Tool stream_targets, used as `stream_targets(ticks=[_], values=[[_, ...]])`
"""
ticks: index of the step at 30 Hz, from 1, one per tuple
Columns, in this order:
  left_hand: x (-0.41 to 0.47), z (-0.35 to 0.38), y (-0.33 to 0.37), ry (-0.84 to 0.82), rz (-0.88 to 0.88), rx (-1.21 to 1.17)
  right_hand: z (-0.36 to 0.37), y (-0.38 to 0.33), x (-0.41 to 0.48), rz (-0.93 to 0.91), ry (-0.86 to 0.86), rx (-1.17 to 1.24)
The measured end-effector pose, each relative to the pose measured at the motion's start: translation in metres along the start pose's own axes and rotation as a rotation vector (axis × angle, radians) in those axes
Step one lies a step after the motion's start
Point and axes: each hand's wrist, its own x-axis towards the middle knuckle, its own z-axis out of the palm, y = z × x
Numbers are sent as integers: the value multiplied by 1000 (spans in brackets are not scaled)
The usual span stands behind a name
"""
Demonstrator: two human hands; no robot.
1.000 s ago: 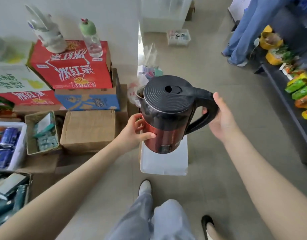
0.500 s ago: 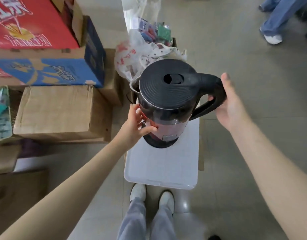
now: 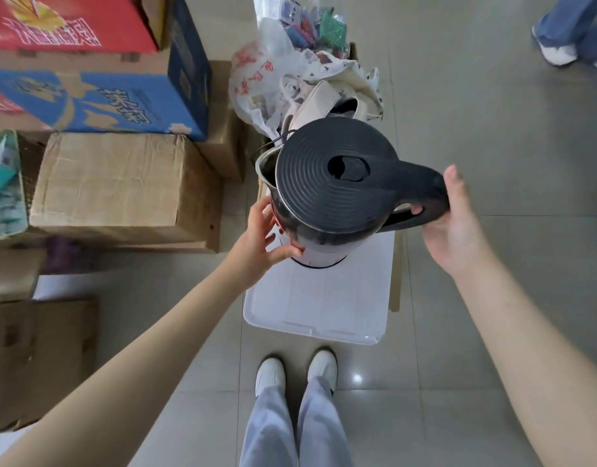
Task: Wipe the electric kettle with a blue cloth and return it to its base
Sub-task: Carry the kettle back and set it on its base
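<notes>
The electric kettle [image 3: 327,183], with a black ribbed lid, a black handle and a red metal body, stands over its base [image 3: 319,262], of which only a thin dark rim shows under it. Whether the kettle rests on the base I cannot tell. My right hand [image 3: 448,217] grips the handle on the right. My left hand [image 3: 261,237] presses its fingers against the kettle's lower left side. Both sit above a white plastic box lid [image 3: 319,305]. No blue cloth is visible.
Cardboard boxes [image 3: 118,183] and red and blue cartons [image 3: 98,96] are stacked at the left. A plastic bag and cloth bag [image 3: 300,72] sit just behind the kettle. Another person's legs [image 3: 573,32] stand at the top right. My own shoes [image 3: 297,372] are below the box.
The kettle has come down from chest height onto or just over the base on the white box. My view has tilted down. Both hands have kept their hold.
</notes>
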Motion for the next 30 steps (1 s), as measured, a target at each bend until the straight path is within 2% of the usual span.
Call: stream_targets(ticks=[11,17,21,30], values=[[5,7,3,-32,35,33,-20,10,-8,20,-15,-9],[-11,11,-17,41,4,-20,10,-6,-1,12,-75,-122],[-4,10,-9,34,-61,-69,7,-1,1,53,-41,-60],[6,12,-12,14,-82,-82,2,-3,5,70,6,-31]])
